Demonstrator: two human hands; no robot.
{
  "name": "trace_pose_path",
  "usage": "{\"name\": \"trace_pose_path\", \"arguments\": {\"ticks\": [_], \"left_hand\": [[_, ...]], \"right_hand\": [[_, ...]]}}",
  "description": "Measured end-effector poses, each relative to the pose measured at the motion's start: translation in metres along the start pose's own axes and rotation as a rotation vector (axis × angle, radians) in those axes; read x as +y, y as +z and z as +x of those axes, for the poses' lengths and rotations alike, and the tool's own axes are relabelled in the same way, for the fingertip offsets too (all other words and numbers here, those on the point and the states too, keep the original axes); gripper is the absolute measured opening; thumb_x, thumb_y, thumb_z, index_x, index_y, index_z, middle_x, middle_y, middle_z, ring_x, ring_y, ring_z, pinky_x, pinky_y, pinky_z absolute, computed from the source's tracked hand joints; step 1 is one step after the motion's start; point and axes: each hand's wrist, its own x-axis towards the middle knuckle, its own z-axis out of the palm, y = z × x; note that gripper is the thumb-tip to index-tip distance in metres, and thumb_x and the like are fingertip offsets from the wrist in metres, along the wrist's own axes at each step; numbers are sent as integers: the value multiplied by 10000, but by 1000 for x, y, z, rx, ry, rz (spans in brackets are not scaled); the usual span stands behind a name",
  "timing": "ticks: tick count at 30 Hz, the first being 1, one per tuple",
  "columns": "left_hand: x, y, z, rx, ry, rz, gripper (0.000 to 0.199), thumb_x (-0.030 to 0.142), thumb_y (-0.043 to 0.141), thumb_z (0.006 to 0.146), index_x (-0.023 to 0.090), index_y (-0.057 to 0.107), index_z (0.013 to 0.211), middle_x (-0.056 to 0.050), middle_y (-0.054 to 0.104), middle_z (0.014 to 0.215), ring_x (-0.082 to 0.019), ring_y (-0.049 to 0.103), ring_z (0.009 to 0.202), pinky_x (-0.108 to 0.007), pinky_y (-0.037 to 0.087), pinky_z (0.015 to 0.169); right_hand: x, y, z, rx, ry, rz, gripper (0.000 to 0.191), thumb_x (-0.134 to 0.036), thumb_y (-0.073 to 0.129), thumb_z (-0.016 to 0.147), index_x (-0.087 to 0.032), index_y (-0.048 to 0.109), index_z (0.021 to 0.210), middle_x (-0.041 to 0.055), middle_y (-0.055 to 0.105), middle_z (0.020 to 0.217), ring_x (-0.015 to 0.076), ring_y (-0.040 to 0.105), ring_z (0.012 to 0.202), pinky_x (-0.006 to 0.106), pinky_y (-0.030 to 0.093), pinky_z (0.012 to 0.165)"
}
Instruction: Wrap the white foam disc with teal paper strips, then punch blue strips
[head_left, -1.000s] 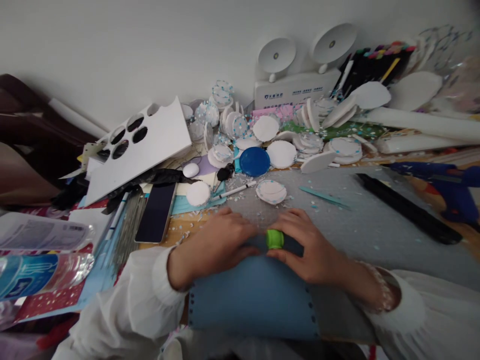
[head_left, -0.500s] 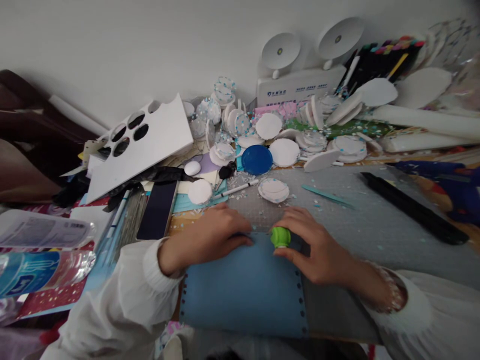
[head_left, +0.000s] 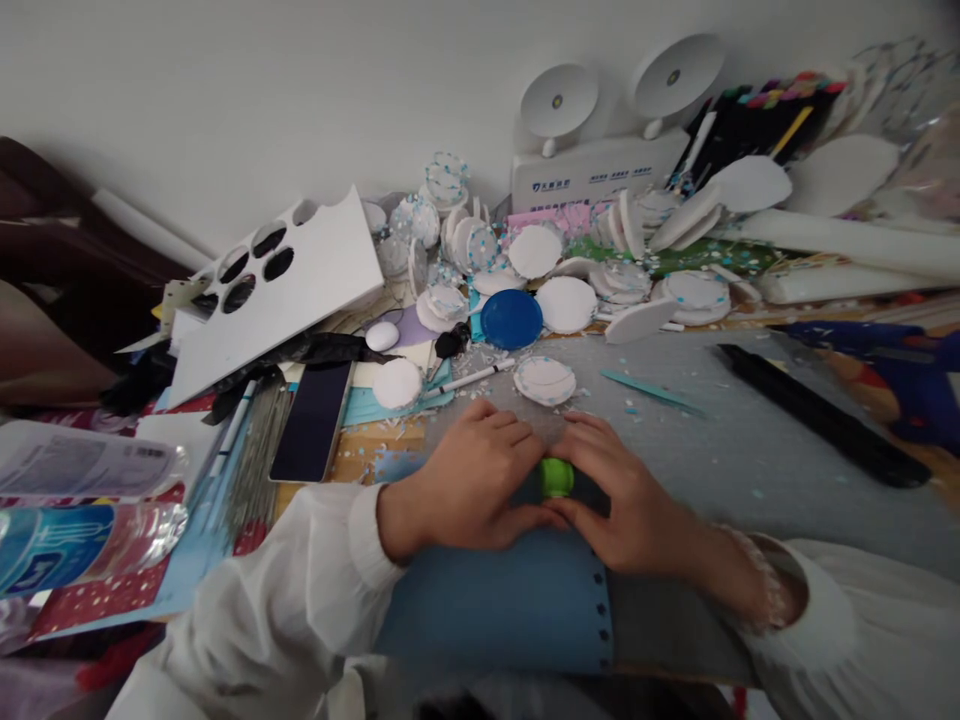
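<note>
A small green object (head_left: 556,478) sits between my two hands at the top edge of a blue sheet with a row of dark holes (head_left: 502,600). My right hand (head_left: 626,495) is curled round its right side, thumb and fingers on it. From the left, my left hand (head_left: 480,478) reaches over the sheet with bent fingers, its fingertips at the green object and its thumb meeting my right thumb. The palm side of my left hand is hidden. Just beyond my hands lies a white disc with beads (head_left: 545,381).
Behind are piled white discs (head_left: 568,304), a blue disc (head_left: 511,319) and a white board with holes (head_left: 300,290). A phone (head_left: 311,420) and bottle (head_left: 67,540) lie left. A teal tool (head_left: 651,390) and black cutter (head_left: 817,415) lie right.
My left hand has moved right across the blue sheet and now meets the green object and my right hand. My right hand has stayed round the green object.
</note>
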Motion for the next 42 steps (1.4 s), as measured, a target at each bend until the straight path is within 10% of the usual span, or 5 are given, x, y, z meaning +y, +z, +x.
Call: {"name": "trace_pose_path", "arguments": {"ticks": [12, 18, 30, 42], "left_hand": [[2, -10, -2, -110, -115, 23, 554, 655, 606, 785, 123, 630, 936, -97, 696, 888, -269, 654, 833, -381, 454, 771], [-5, -14, -12, -208, -125, 2, 117, 302, 650, 860, 193, 668, 823, -20, 681, 702, -205, 654, 693, -296, 456, 657], [-12, -26, -17, -302, -174, -3, 189, 343, 642, 865, 190, 659, 757, -24, 686, 691, -217, 674, 707, -278, 435, 609], [4, -2, -1, -79, -32, -135, 476, 562, 600, 840, 99, 620, 951, -90, 660, 843, -238, 646, 783, -327, 486, 708]], "right_hand": [[3, 2, 2, -9, 0, 0, 188, -199, 594, 816, -206, 524, 990, 60, 631, 852, 247, 635, 881, 570, 430, 1020], [1, -2, 1, -65, 15, 58, 226, -309, 633, 828, -199, 554, 1010, 74, 652, 886, 257, 632, 914, 552, 410, 1022], [0, -6, 2, -102, 69, 82, 178, -272, 626, 819, -194, 562, 966, 71, 636, 862, 251, 618, 883, 521, 431, 983], [1, -1, -4, -67, -14, 55, 293, -151, 572, 763, -202, 526, 1047, 79, 655, 908, 274, 645, 950, 562, 428, 1030]]}}
